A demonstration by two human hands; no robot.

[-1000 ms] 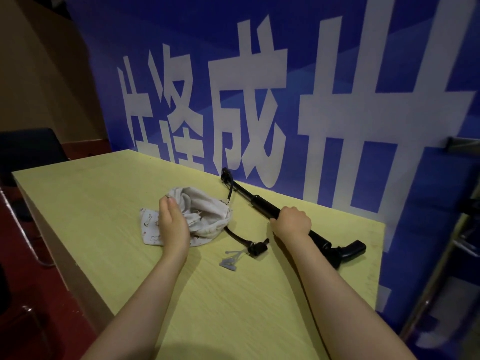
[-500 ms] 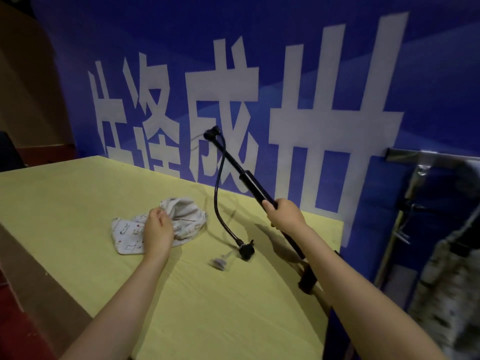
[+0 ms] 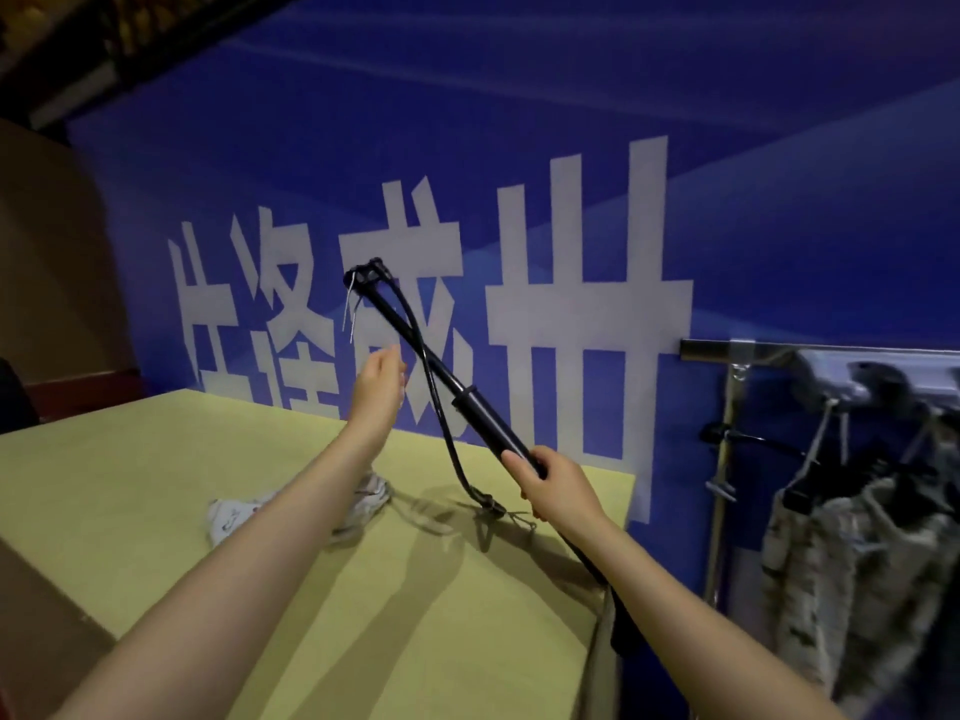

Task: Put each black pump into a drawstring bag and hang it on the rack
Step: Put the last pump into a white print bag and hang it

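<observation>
Pump (image 3: 470, 402) is off the table (image 3: 130, 485) now, where a second ago it lay flat along the back edge under my right hand (image 3: 558, 488). I have that hand wrapped round the barrel about midway, and I have swung the head end up and to the left so the shaft slants against the blue wall (image 3: 779, 200); the lower end runs down past my wrist and over the table's right edge. The hose (image 3: 441, 433) hangs from the top in a long loop, its tip down at the tabletop just left of my right hand, though I cannot tell whether it touches.

My left hand (image 3: 379, 379) has let go of the bag (image 3: 234, 514) it was resting on and has risen toward the upper shaft, fingers loosely spread, holding nothing, near the hose but not on it. The bag lies crumpled on the table behind my left forearm.

So the pump is in hand but not yet bagged. I judge I am about to steady the top end or gather the hose so it slides in cleanly. On the rack (image 3: 753, 350) to the right, filled bags hang already
</observation>
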